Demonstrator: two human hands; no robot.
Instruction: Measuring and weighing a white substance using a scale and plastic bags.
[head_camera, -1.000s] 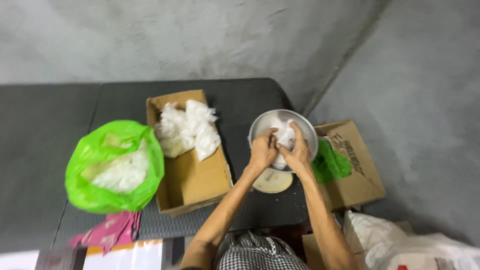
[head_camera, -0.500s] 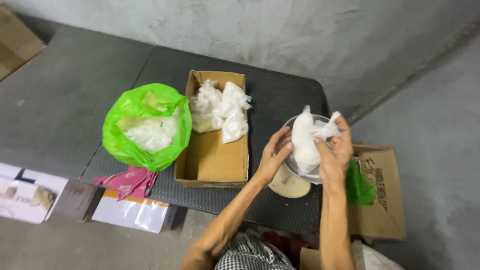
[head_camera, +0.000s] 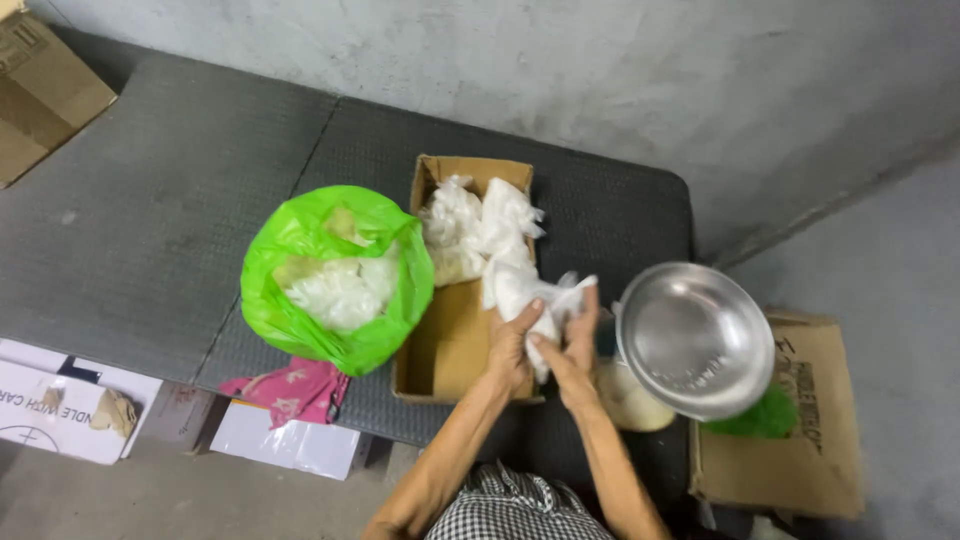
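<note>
Both of my hands grip one small white plastic bag (head_camera: 532, 293) over the right edge of an open cardboard box (head_camera: 452, 340). My left hand (head_camera: 512, 345) clasps it from the left, and my right hand (head_camera: 570, 340) from the right, fingers closed around the bag's neck. Several more filled white bags (head_camera: 480, 225) lie piled at the far end of the box. An empty steel bowl (head_camera: 695, 338) sits just right of my hands. A green plastic bag (head_camera: 335, 275) holding white material stands left of the box.
All rests on a dark grey table (head_camera: 150, 220) against a concrete wall. A second cardboard box (head_camera: 790, 440) with green plastic (head_camera: 765, 418) stands on the right. A pale round lid (head_camera: 630, 400) lies under the bowl's edge. A pink cloth (head_camera: 295, 390) and white boxes (head_camera: 60, 410) lie lower left.
My hands lifted the white bag out of the steel bowl and carried it left to the cardboard box. The bowl is now empty. The view shifted rightward.
</note>
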